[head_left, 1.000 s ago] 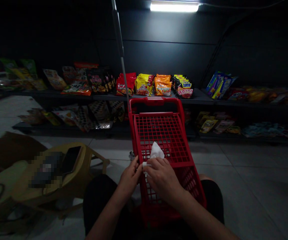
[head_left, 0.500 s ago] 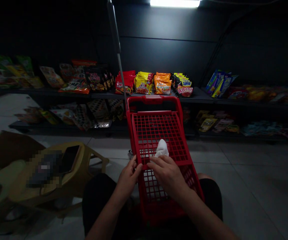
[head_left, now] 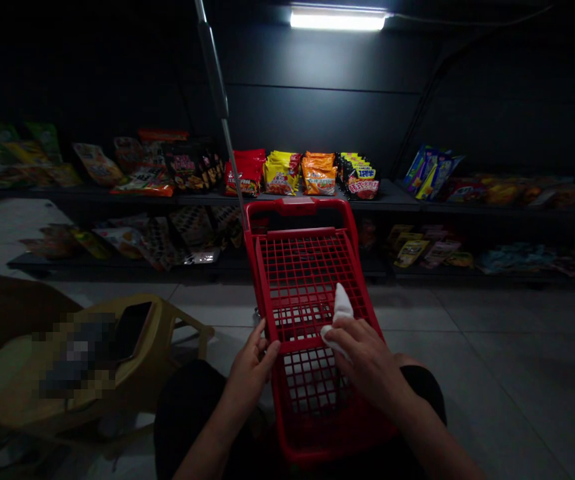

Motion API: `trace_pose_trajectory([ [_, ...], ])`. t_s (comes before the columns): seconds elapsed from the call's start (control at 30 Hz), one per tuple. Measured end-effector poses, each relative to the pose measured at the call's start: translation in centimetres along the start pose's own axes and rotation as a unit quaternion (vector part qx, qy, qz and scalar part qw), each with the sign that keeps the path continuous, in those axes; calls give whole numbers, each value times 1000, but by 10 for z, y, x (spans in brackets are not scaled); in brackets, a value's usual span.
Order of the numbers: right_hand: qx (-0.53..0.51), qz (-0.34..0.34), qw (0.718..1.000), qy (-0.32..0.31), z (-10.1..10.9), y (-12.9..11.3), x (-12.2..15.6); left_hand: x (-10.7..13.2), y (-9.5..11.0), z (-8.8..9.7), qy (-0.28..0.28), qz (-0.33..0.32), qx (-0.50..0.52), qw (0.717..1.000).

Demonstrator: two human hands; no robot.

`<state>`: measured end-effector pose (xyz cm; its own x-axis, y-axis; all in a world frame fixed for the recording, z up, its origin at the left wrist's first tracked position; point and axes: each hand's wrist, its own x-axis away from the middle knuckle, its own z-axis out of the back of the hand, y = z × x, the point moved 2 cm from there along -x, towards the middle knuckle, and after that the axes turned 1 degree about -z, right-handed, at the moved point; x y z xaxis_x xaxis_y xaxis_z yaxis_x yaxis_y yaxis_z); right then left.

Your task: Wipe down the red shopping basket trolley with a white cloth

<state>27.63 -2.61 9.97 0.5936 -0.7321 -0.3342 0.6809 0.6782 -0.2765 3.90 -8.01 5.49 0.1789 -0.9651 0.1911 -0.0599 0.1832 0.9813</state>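
Note:
A red plastic shopping basket (head_left: 312,267) lies tilted on my lap, its mesh side facing up. My left hand (head_left: 252,370) grips the basket's left edge, fingers curled round the rim. My right hand (head_left: 367,363) presses a crumpled white cloth (head_left: 341,308) against the mesh near the right edge. A metal pole (head_left: 220,110), the basket's pull handle, rises from the basket's far left corner.
Two dark shelves (head_left: 397,197) along the back wall carry rows of snack packets (head_left: 300,173). A yellow plastic stool (head_left: 132,347) with a black phone (head_left: 130,330) on it stands at my left. Grey floor tiles (head_left: 492,353) spread to the right. A strip light (head_left: 337,19) glows overhead.
My right hand has slid the white cloth rightwards across the mesh. My left hand shifted from beside the cloth to the basket's left edge. The basket has tipped slightly left.

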Motion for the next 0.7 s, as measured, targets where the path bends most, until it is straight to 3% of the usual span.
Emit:
trace_pose_trajectory([
  [0.07,34,29,999,1,-3,-11,-3,2,4,1,4,3,13,1000],
  [0.2,88,31,994,52,3,-5,-4,6,19,1,6,-4,42,999],
  [0.33,90,89,988,92,29,-3,-12,11,45,3,23,-41,3,999],
  [0.47,102,115,976,154,63,-9,-29,14,73,11,29,-144,-115,983],
  [0.57,115,118,971,173,84,-9,-45,8,94,20,54,-261,-274,924],
  [0.7,120,108,966,199,108,-11,-68,-8,128,29,145,-430,-382,805],
])
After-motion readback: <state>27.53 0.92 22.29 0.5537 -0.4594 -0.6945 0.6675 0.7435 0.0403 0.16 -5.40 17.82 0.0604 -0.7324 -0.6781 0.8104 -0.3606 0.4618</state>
